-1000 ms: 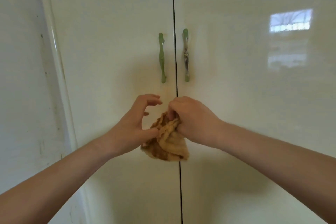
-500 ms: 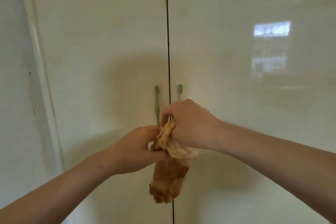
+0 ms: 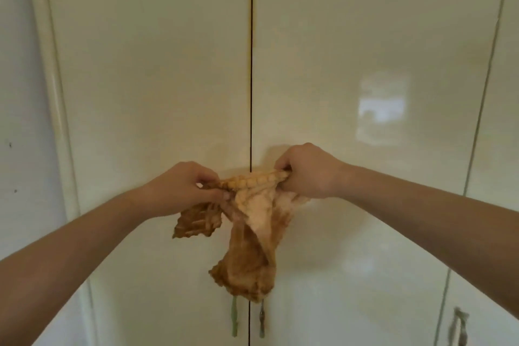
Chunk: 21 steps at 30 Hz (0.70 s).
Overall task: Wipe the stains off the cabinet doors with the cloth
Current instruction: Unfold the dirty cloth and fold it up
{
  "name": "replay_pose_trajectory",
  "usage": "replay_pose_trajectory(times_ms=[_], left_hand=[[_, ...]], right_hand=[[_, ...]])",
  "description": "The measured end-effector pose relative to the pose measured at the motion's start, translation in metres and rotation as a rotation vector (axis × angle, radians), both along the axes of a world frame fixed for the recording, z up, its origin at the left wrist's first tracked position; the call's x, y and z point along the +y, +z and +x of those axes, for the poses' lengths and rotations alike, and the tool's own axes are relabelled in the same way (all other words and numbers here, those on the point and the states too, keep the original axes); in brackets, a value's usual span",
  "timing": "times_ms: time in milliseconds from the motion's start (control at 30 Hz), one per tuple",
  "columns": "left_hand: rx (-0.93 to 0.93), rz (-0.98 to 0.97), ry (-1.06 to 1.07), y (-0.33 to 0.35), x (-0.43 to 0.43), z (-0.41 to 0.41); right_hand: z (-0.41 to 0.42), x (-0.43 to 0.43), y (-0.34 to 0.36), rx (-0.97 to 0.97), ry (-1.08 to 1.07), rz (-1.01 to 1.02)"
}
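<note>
A crumpled yellow-brown cloth (image 3: 252,239) hangs in front of two glossy cream cabinet doors, the left door (image 3: 151,78) and the right door (image 3: 365,36), which meet at a dark vertical seam. My left hand (image 3: 182,188) pinches one end of the cloth's top edge. My right hand (image 3: 309,171) grips the other end, so the edge is stretched between them. The rest of the cloth droops below and hides the tops of two green handles (image 3: 234,320). No stains show plainly on the doors.
A white wall (image 3: 22,149) and a cream frame strip border the left door. Another cabinet door (image 3: 500,149) with a metal handle (image 3: 459,331) stands at the far right. A window reflection glints on the right door.
Both hands have risen and drawn apart, spreading the bunched cloth open between them. The view has tilted upward, so the handles now sit near the bottom.
</note>
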<state>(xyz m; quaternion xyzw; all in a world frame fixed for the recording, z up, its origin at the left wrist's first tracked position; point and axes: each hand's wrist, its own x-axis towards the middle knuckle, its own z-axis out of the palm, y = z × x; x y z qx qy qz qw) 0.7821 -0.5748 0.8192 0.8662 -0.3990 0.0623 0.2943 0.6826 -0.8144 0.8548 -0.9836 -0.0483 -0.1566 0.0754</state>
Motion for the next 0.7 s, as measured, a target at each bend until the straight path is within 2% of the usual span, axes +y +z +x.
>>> replay_pose_trajectory(times_ms=[100, 167, 267, 367, 467, 633, 700], left_hand=[[0.007, 0.079, 0.054, 0.067, 0.012, 0.003], [0.103, 0.089, 0.004, 0.098, 0.022, 0.0], [0.196, 0.076, -0.1, 0.122, 0.039, -0.003], [0.225, 0.159, -0.088, 0.123, 0.052, 0.0], [0.331, 0.216, -0.069, 0.116, 0.062, -0.004], [0.577, -0.266, -0.072, 0.099, 0.063, -0.018], [0.581, -0.447, -0.034, 0.098, 0.058, -0.023]], right_hand=[[-0.015, -0.012, 0.062, 0.033, -0.064, -0.024], [-0.026, -0.02, 0.09, 0.02, -0.108, 0.074], [-0.047, -0.031, 0.105, 0.054, -0.099, 0.459], [-0.067, -0.038, 0.096, 0.1, -0.08, 0.811], [-0.084, -0.036, 0.078, 0.063, -0.112, 0.95], [-0.092, -0.033, 0.066, -0.087, -0.232, 1.075], [-0.092, -0.029, 0.071, -0.098, -0.234, 1.094]])
